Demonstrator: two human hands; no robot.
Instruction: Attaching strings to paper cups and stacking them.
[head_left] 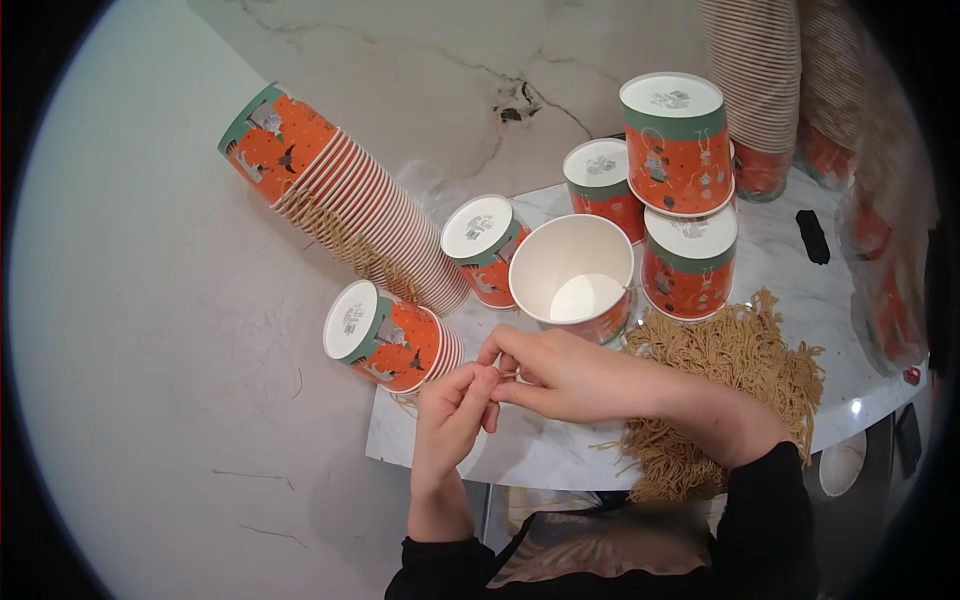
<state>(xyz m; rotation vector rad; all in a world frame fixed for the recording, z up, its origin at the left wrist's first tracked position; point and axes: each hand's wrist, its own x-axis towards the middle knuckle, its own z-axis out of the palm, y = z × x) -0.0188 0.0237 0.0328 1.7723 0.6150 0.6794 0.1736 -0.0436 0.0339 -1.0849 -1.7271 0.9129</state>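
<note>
My left hand [452,420] and my right hand [560,375] meet fingertip to fingertip just in front of an open white-lined paper cup [573,278]. The fingers of both are pinched together; whatever is between them is too small to make out. The cup stands upright and looks empty. A heap of thin tan string-like strands [735,370] lies under and behind my right wrist. A short stack of orange and green paper cups [390,340] lies on its side just left of my left hand.
A long stack of the same cups [345,195] lies tilted at the back left. Several upside-down cups [680,200] stand stacked behind the open one. Tall cup stacks [760,80] rise at the back right. The white marble table [540,450] edge runs under my wrists. A small black object [812,236] lies at right.
</note>
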